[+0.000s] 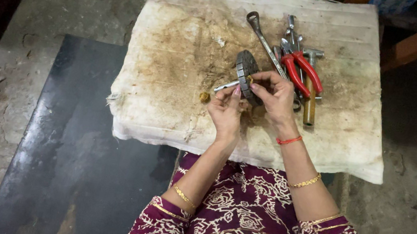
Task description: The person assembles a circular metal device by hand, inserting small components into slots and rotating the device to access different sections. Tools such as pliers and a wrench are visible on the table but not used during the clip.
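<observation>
On the stained, off-white padded cloth (178,27) that covers the bench, the work looks to be in its middle: one small round brass-coloured nut or bush (204,97) lies loose on the cloth left of the hands, near the middle of the bench, apparently already off or not yet fitted, while a second brass-coloured bit (250,78) sits at the hub of the wheel. The left hand (226,111) comes up from the near edge, fingers closed around the lower part of the dark grey toothed metal wheel (244,72) on its thin bright steel shaft (225,86), which juts out to the left. The wheel is held edge-on just above the cloth at the bench's centre; its rim is ridged and dull, greasy-looking. The right hand (276,97) pinches thumb and forefinger together on the brass bit at the hub; whether it is going on or coming off cannot be told. Toward the right far part of the bench the tools lie untouched in a heap: a long polished steel ring spanner (261,35), pliers with glossy red plastic handles (303,71), and a hammer with a yellowish wooden handle (310,100)
</observation>
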